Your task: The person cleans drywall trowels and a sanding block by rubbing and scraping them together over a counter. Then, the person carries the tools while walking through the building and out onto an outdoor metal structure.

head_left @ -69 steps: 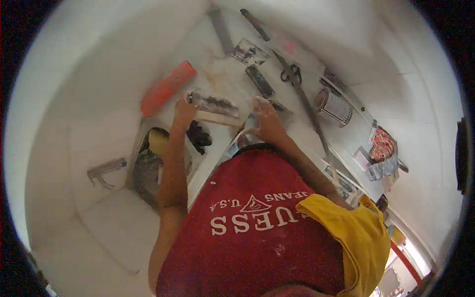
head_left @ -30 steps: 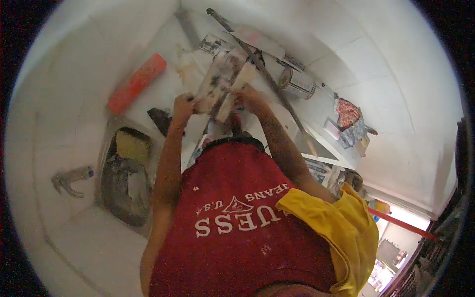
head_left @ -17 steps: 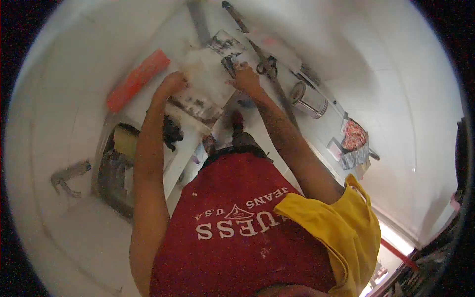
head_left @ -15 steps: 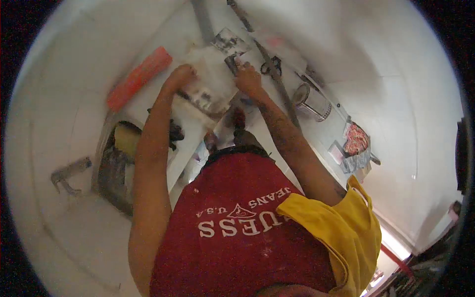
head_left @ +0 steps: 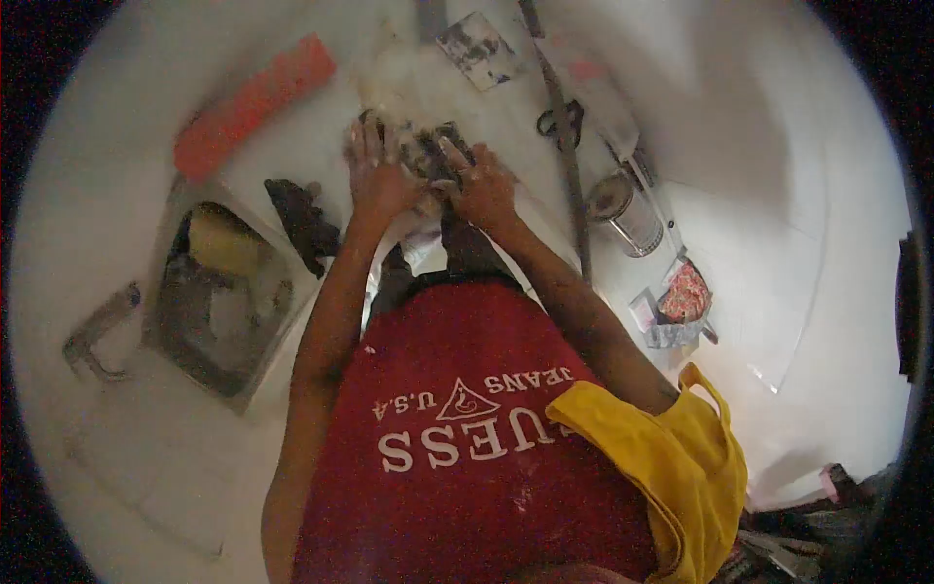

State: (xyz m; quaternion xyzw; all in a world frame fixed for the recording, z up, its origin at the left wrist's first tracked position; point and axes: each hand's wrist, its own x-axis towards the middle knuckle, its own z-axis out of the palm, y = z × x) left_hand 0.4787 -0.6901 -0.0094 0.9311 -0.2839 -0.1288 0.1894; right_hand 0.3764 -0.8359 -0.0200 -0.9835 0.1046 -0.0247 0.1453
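Observation:
My left hand [head_left: 381, 183] lies palm down on the pale work surface, its fingers stretched out and spread. Close beside it, my right hand [head_left: 483, 190] also reaches flat with fingers extended. Between and under the hands is a dark, mottled, crumpled-looking piece [head_left: 420, 154], whose kind I cannot make out. Both hands touch it or lie right against its edges. A pale, dusty smear [head_left: 389, 83] covers the surface just beyond the fingers. Farther up lies a black-and-white patterned sheet [head_left: 481, 51].
To the left are an orange-red slab [head_left: 258, 105], a paint tray [head_left: 163, 282] with a yellowish pad [head_left: 226, 243], a roller handle [head_left: 92, 321] and a crumpled black item [head_left: 300, 219]. A metal can [head_left: 637, 224], a long dark strip [head_left: 564, 146] and a red-and-white bundle [head_left: 686, 294] are on the right.
My hands have moved down and closer together, and the fingers of my left hand have uncurled. My right hand no longer grips the dark piece beside the patterned sheet. The camera view has shifted.

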